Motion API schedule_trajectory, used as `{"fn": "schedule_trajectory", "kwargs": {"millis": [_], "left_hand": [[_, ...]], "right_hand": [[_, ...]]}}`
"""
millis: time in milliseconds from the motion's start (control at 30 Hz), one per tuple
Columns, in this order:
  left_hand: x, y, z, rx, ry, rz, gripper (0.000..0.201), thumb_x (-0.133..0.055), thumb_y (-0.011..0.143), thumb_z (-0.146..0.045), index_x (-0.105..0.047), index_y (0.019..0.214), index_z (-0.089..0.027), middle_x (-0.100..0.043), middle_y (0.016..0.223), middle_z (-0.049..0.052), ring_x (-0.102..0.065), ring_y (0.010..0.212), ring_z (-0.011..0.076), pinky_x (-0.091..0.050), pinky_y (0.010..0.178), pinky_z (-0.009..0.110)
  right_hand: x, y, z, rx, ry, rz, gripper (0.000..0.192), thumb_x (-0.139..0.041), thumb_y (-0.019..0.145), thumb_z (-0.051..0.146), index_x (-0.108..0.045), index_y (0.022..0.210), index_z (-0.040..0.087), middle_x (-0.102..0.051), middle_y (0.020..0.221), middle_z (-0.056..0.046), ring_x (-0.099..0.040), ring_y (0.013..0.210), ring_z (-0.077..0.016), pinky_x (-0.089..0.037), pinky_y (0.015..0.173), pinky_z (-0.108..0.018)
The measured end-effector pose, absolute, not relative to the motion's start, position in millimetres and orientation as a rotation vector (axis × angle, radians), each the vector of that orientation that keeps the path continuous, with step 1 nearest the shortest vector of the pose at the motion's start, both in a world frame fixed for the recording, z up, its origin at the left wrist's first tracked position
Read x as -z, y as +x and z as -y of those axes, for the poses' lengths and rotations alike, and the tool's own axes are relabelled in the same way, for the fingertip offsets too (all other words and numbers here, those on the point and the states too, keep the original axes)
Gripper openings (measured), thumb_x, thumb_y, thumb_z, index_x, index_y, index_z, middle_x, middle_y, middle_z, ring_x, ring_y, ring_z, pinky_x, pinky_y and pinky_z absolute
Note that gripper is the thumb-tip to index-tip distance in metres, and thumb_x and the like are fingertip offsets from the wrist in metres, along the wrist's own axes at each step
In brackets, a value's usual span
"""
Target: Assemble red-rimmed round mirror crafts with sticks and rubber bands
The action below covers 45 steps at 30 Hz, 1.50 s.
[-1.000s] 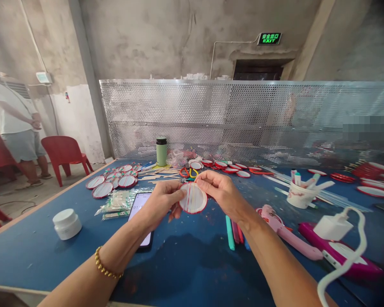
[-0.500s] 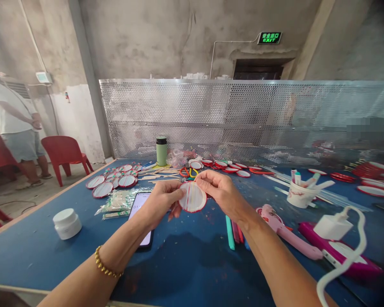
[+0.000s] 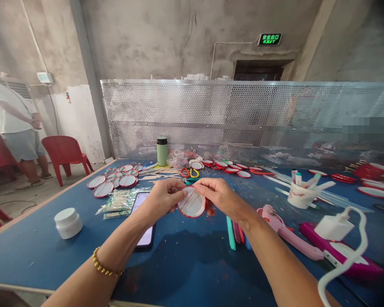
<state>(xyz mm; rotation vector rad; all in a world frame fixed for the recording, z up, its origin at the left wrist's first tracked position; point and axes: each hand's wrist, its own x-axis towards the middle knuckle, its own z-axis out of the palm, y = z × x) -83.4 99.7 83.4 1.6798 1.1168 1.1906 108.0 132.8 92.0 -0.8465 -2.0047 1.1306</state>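
Disc [image 3: 193, 204], red-rimmed, is held above the tabletop [image 3: 192, 273] at centre of view: our left hand [image 3: 163, 197] pinches its edge at ten o'clock, our right hand [image 3: 218, 195] at one o'clock. We record a green bottle [image 3: 162, 154] beyond, towards eleven o'clock.

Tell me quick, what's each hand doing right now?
Left hand: closed, holding the red-rimmed disc at its left.
Right hand: closed, holding the same disc at its upper right.
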Motion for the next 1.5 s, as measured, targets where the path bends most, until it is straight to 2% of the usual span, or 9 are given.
{"fn": "schedule_trajectory", "kwargs": {"millis": [200,367,600,767,867,1000,1100,1200,1500], "left_hand": [[-88.0,-87.2,-98.7,-1.434,1.52,-1.088,0.034,-0.061,0.087,-0.046,-0.063,0.09,-0.012,-0.051,0.058,-0.003,-0.04,0.045,0.0057,-0.029,0.044,0.019],[-85.9,-81.3,-96.9,-1.55,1.419,-1.041,0.043,-0.055,0.089,-0.054,-0.063,0.097,-0.012,-0.064,0.085,0.006,-0.052,0.054,0.0082,-0.037,0.047,0.021],[-73.3,-73.5,-102.3,-1.542,1.514,-1.068,0.026,-0.061,0.085,-0.039,-0.063,0.084,-0.014,-0.057,0.064,-0.001,-0.048,0.054,0.0093,-0.041,0.051,0.021],[-68.1,-79.8,-111.4,-1.493,1.601,-1.211,0.018,-0.055,0.087,-0.032,-0.06,0.08,-0.016,-0.057,0.055,-0.002,-0.051,0.047,0.0111,-0.038,0.045,0.021],[-68.3,-79.9,-108.8,-1.536,1.782,-1.317,0.017,-0.052,0.09,-0.027,-0.058,0.077,-0.018,-0.062,0.059,0.0,-0.056,0.049,0.0116,-0.042,0.051,0.022],[-68.3,-79.2,-101.0,-1.759,2.096,-1.391,0.017,-0.046,0.095,-0.019,-0.064,0.092,-0.018,-0.067,0.079,0.003,-0.062,0.066,0.0135,-0.05,0.065,0.026],[-68.0,-79.5,-97.2,-2.015,2.305,-1.277,0.023,-0.042,0.097,-0.013,-0.063,0.103,-0.02,-0.069,0.101,0.007,-0.066,0.093,0.0163,-0.053,0.085,0.03],[-68.6,-79.8,-94.7,-2.205,2.415,-1.149,0.026,-0.044,0.096,-0.008,-0.063,0.107,-0.021,-0.069,0.11,0.007,-0.064,0.107,0.0167,-0.051,0.098,0.033],[-71.2,-79.4,-92.7,-2.249,2.462,-1.061,0.03,-0.045,0.092,-0.002,-0.063,0.107,-0.019,-0.068,0.111,0.008,-0.064,0.108,0.0166,-0.051,0.099,0.033]], "right_hand": [[-91.1,107.1,-134.7,-1.34,-0.765,1.837,0.034,-0.061,0.088,0.049,-0.059,0.078,0.016,-0.063,0.058,0.002,-0.061,0.045,-0.0119,-0.05,0.043,-0.023],[-93.1,102.2,-136.6,-1.41,-0.661,1.5,0.023,-0.067,0.085,0.037,-0.057,0.092,0.017,-0.071,0.072,-0.004,-0.07,0.059,-0.0167,-0.059,0.058,-0.031],[-87.3,84.2,-125.7,-1.473,-0.622,1.512,0.024,-0.066,0.085,0.034,-0.055,0.101,0.019,-0.073,0.092,-0.008,-0.073,0.076,-0.0195,-0.061,0.072,-0.037],[-83.7,92.4,-132.9,-0.998,-0.812,1.834,0.03,-0.065,0.087,0.043,-0.06,0.107,0.02,-0.071,0.099,-0.009,-0.069,0.08,-0.0198,-0.057,0.063,-0.032],[-87.8,100.4,-135.9,-0.625,-0.801,1.925,0.028,-0.062,0.091,0.043,-0.064,0.11,0.022,-0.071,0.101,-0.007,-0.067,0.085,-0.0194,-0.055,0.071,-0.034],[-95.3,103.1,-130.5,-0.32,-0.629,1.994,0.017,-0.056,0.096,0.031,-0.068,0.105,0.024,-0.07,0.102,-0.005,-0.065,0.091,-0.0196,-0.055,0.082,-0.039],[-96.3,101.3,-126.0,-0.076,-0.482,2.015,0.024,-0.05,0.098,0.017,-0.067,0.11,0.027,-0.069,0.107,-0.005,-0.064,0.103,-0.02,-0.053,0.093,-0.041],[-93.2,100.0,-124.8,0.082,-0.4,1.974,0.036,-0.047,0.098,0.009,-0.063,0.12,0.031,-0.067,0.115,-0.004,-0.063,0.111,-0.0195,-0.052,0.1,-0.042],[-88.6,101.7,-121.4,0.275,-0.384,1.979,0.047,-0.046,0.096,0.004,-0.054,0.131,0.033,-0.064,0.12,-0.005,-0.06,0.114,-0.0209,-0.052,0.1,-0.043]]}}
